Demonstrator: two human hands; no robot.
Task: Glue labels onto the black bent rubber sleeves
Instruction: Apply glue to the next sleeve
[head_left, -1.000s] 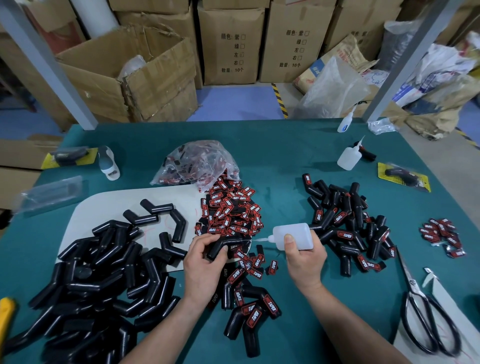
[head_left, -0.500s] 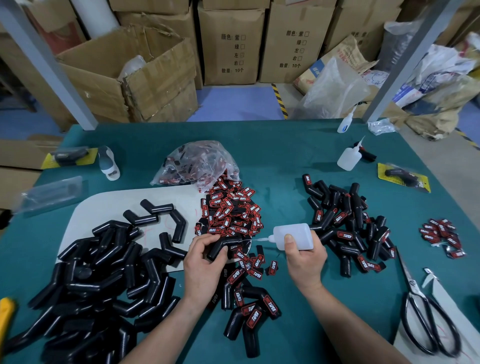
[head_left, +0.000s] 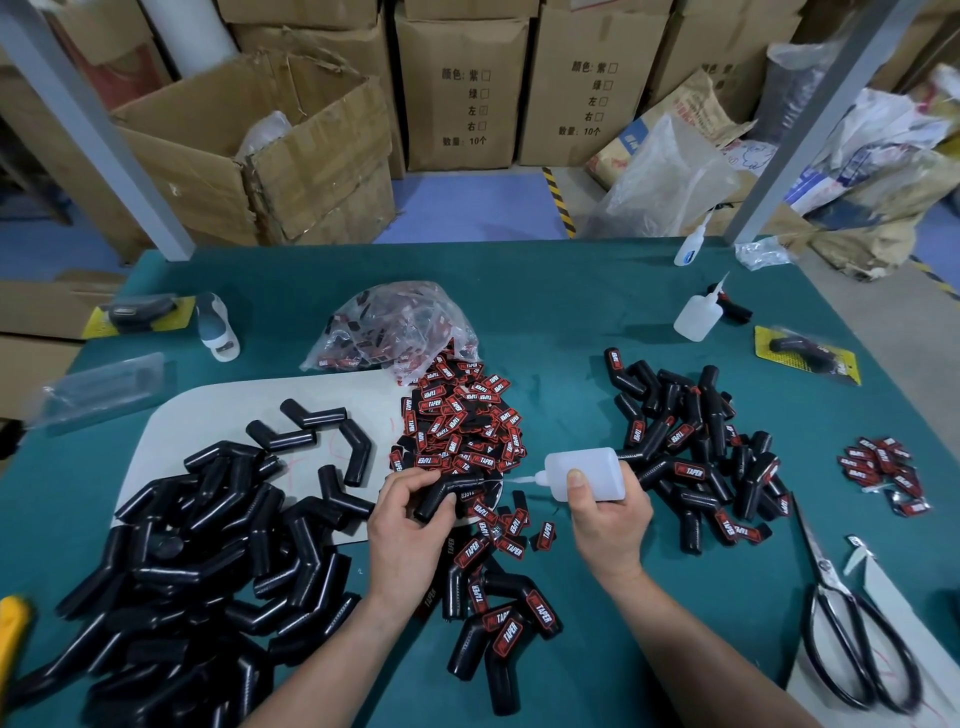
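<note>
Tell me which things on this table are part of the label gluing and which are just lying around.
In the job:
- left hand gripping a bent sleeve
- right hand gripping the glue bottle
- label pile
- unlabelled sleeve pile
- labelled sleeve pile

Lying about:
- scissors
- spare bottle
- yellow-carded pack

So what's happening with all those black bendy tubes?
A person is gluing labels onto rubber sleeves. The left hand holds one bare black sleeve, and the right hand holds a glue bottle with its nozzle aimed at that sleeve. Loose red labels lie just behind it. A pile of plain sleeves waits on the left; labelled sleeves are heaped on the right.
</note>
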